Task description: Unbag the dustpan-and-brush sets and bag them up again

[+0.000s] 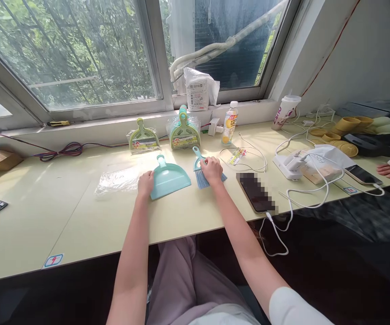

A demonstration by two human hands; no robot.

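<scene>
Evidently both hands were occupied. The left hand point(146, 183) had its fingers closed on the left side of the turquoise dustpan point(170, 178), which lay on the pale yellow table point(96, 221) immediately to that hand's right, its looped handle pointing away from the person. The right hand point(211, 169) was wrapped from above around the matching hand brush point(200, 178); the brush's looped handle stuck out beyond the fingers to the left, and its blue bristles showed on both sides of the hand. A gap separated brush and dustpan, so the two were not touching.

Just left of the left hand lay a crumpled clear plastic wrapper point(115, 181). Beyond it and slightly right, a green dustpan-and-brush set point(143, 139) leaned in its packaging, and a stack of similar sets point(185, 132) stood farther along, beyond the gap between the hands. Past the right hand, to its right, were a printed label card point(237, 156) and a drink bottle point(230, 124) (white cap on). Nearer the person, right of that hand, lay a smartphone point(256, 192) with a white cable plugged in.
</scene>
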